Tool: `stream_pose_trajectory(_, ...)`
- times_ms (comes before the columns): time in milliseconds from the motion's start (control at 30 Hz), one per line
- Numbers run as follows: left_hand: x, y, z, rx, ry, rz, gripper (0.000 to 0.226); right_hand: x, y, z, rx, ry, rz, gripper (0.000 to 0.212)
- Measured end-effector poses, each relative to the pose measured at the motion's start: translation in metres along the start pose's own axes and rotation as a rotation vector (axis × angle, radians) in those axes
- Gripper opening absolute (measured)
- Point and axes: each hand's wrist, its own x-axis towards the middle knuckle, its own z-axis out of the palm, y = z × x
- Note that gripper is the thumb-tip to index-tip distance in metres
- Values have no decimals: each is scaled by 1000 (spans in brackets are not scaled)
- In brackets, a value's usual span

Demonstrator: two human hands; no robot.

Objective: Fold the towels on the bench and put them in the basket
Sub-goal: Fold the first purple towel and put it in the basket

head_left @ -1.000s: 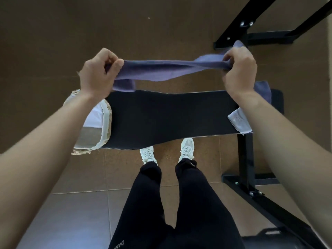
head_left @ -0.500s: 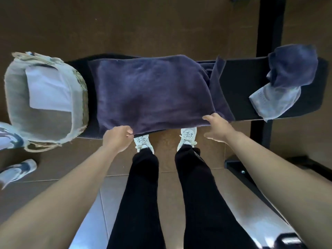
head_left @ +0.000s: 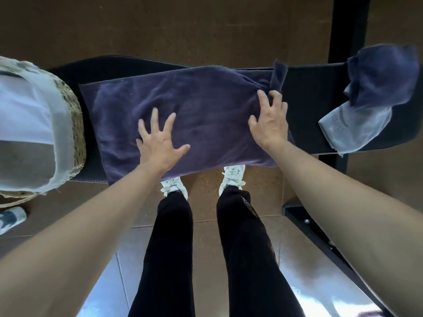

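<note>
Purple towel (head_left: 206,115) lies flat along the desk (head_left: 309,99), centre frame, beside the basket (head_left: 77,133) at left. Left hand (head_left: 158,143), fingers spread, presses it down. Right hand (head_left: 270,120), fingers curled, grips the bunched right end. That end is best smoothed outward before folding, edges matched.

We see long black trousers (head_left: 171,248) with small pale lettering low on the right leg, white lace-up trainers (head_left: 232,176), and bare forearms (head_left: 96,216)
</note>
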Motion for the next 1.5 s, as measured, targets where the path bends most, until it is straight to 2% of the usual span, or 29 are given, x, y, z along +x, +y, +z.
stream_pose_trajectory(133, 6, 2, 3, -21, -1, -18, 96, 20, 34, -18, 39, -3, 170, 68)
stream_pose_trajectory(233, 10, 1, 0, -37, -4, -5, 91, 26, 56, -30, 12, -9, 257, 76)
stream_pose_trajectory(333, 19, 1, -7, -29, 2, 21, 81, 29, 61, -38, 15, 134, 299, 80)
stream_pose_trajectory(367, 23, 2, -11, -16, -1, 26, 79, 28, 59, -39, 1, 213, 243, 76)
stream_pose_trajectory(433, 30, 6, -18, 40, 12, 34, 75, 23, 50, -36, -6, 274, 1, 60)
stream_pose_trajectory(500, 34, 15, -25, 110, 123, 58, 70, 17, 40, -26, -17, 181, -242, 51)
stream_pose_trajectory(567, 36, 30, -31, 141, 267, 88, 66, 18, 33, -17, -50, 56, -305, 58)
stream_pose_trajectory(633, 41, 47, -34, 154, 299, 119, 69, 28, 28, -13, -59, -35, -245, 66)
stream_pose_trajectory(767, 60, 71, -37, 136, 111, 86, 81, 56, 29, -21, -54, -170, -122, 71)
stream_pose_trajectory(933, 86, 77, -56, 99, 19, 129, 86, 90, 31, -40, -106, -248, -25, 81)
stream_pose_trajectory(1000, 91, 78, -62, 114, 4, 146, 88, 94, 36, -47, -16, -173, -5, 76)
stream_pose_trajectory(1033, 91, 77, -62, 140, 29, 153, 88, 91, 40, -49, 55, -82, 7, 72)
stream_pose_trajectory(1133, 72, 81, -51, 226, 229, 221, 78, 64, 61, -51, 179, 215, 170, 62)
stream_pose_trajectory(1200, 55, 89, -37, 209, 315, 289, 64, 41, 75, -44, 234, 229, 320, 59)
stream_pose_trajectory(1267, 39, 98, -20, 195, 295, 344, 60, 22, 86, -35, 303, 167, 436, 55)
stream_pose_trajectory(1400, 22, 115, 15, 316, 82, 340, 102, 8, 91, -25, 464, 96, 664, 40)
stream_pose_trajectory(1500, 26, 125, 20, 362, -2, 334, 128, 17, 97, -25, 423, -20, 631, 25)
